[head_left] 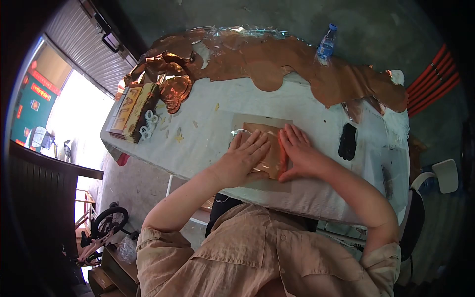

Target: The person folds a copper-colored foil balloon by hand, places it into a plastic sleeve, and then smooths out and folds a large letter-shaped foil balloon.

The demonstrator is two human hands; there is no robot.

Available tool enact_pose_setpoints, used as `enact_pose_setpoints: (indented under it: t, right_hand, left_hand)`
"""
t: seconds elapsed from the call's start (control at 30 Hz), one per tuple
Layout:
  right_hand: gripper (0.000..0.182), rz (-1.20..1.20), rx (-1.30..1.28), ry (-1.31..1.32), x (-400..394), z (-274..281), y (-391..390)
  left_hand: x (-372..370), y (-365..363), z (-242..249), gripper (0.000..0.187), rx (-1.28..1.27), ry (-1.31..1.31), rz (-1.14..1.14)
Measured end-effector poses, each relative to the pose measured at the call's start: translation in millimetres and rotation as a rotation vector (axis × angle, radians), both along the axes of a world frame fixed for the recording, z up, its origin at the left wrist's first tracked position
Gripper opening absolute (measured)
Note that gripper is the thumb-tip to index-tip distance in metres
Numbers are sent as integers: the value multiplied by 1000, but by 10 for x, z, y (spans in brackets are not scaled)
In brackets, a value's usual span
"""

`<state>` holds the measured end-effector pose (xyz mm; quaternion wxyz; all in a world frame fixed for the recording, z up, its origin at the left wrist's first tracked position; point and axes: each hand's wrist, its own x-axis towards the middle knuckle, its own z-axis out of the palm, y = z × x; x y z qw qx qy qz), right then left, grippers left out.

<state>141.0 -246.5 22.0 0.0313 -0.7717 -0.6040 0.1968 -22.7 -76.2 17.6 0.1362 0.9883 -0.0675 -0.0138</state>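
Note:
A copper-brown sheet with a shiny, clear-looking surface (271,159) lies on a thin greyish board (283,187) on the table in front of me. My left hand (245,158) rests flat on the left part of the sheet, fingers stretched out and slightly apart. Along the right edge of the sheet lies my right hand (300,154), its fingers extended and its thumb pointing inward. Neither hand grips anything that I can make out. Parts of the sheet and board are hidden under both palms.
Large brown leather-like pieces (264,62) cover the table's far side, with crumpled copper foil (173,84) at left. A box-like stack (132,111) and white looped items (148,124) sit nearby. A water bottle (327,43) stands at the back; a black object (348,141) lies right.

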Motion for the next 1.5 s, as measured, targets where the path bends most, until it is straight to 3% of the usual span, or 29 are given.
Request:
enact_pose_setpoints:
  t: [0.23,0.57,0.73,1.13,1.5]
  right_hand:
    - [129,-20,-14,-7,-139,-46,178]
    - [134,-56,74,9,-89,-102,26]
    - [131,-110,234,71,24,-213,-87]
    - [121,-18,84,-79,-25,-6,-86]
    - [120,-37,146,-38,-137,-90,-58]
  left_hand:
    - [-88,135,170,85,-16,-65,47]
    - [-133,196,-56,91,68,-60,71]
    - [-125,164,-41,92,72,-50,106]
    - [-164,149,7,89,54,-143,154]
    - [-179,145,33,89,114,-72,110]
